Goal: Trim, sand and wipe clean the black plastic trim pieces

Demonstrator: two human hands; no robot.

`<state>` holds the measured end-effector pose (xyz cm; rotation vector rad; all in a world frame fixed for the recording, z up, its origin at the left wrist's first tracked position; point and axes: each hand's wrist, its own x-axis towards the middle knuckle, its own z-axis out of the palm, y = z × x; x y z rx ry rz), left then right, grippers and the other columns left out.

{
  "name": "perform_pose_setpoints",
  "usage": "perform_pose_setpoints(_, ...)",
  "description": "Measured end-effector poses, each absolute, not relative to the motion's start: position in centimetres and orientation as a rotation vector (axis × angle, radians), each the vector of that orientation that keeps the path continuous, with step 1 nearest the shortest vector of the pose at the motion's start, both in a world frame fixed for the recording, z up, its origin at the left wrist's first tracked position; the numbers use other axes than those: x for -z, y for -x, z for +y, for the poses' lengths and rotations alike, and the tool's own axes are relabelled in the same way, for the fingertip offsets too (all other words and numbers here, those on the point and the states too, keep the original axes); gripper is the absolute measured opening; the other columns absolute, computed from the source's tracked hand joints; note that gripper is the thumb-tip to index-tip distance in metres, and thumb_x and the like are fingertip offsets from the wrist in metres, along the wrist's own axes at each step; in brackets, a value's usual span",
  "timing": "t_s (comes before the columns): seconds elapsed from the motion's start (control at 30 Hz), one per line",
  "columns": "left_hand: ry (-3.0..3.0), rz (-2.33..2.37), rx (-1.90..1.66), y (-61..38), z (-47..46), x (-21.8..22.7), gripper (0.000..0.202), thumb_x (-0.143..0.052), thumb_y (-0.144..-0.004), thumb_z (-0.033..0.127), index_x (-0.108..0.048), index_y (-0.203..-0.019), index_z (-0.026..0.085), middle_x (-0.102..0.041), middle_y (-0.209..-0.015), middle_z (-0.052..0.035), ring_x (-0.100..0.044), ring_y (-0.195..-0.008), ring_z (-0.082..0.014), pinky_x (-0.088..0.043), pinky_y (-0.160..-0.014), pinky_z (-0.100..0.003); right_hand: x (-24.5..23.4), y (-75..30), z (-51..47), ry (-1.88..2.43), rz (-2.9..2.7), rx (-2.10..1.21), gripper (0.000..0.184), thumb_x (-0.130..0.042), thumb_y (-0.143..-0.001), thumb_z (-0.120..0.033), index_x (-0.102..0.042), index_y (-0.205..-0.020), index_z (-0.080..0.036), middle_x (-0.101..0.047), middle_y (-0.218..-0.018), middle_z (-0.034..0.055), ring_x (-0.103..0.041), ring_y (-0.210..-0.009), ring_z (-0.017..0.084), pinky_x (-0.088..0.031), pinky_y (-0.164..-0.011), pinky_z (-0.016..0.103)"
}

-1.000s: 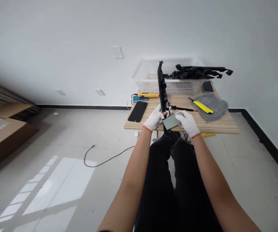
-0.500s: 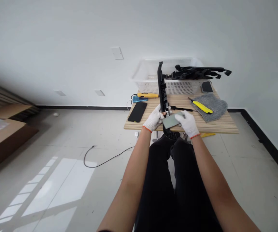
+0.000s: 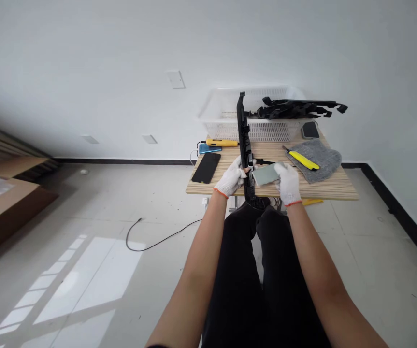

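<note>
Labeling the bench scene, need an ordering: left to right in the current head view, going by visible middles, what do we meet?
Cardboard box → floor cable → black phone → left hand → long black part → flat grey-green piece → right hand → grey cloth

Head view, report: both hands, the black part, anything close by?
Left hand on long black part. Right hand holding grey-green pad. Dark tool on tabletop, just beyond pad.

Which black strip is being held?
The single strip in the left hand; the other strips lie bunched together at the white basket.
</note>
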<state>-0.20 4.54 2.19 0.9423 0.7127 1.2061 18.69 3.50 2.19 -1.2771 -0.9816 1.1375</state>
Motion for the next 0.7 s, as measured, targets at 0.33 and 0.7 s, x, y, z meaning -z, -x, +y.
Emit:
perform_pose_setpoints(0.33, -0.943, 0.701, -1.200, 0.3, 4.8, -1.9, 0.096, -0.058, -0.054, 0.005, -0.052, -0.147, 0.027, -0.067, -0.088, 0.0001, -0.043, -0.047, -0.0035, -0.018, -0.036, -0.017, -2.2, -19.2, 2.9, 0.961, -1.096, -1.336, 0.059, -0.080, -0.066, -0.040, -0.059, -0.119, -0.027, -0.066, -0.085, -0.0032, -0.048, -0.049, 0.007, -0.027, -0.040, 0.020)
perform_pose_setpoints(0.7, -0.964, 0.759, -1.284, -0.4, 5.6, -1.2, 0.080, -0.060, -0.061, 0.013, -0.058, -0.140, 0.021, -0.060, -0.068, 0.0050, -0.042, -0.044, -0.0069, -0.029, -0.041, -0.020, -0.1, -18.1, 3.0, 1.131, -1.619, -0.973, 0.031, -0.079, -0.075, -0.046, -0.064, -0.086, -0.022, -0.072, -0.089, 0.0011, -0.064, -0.083, 0.018, -0.051, -0.083, 0.033)
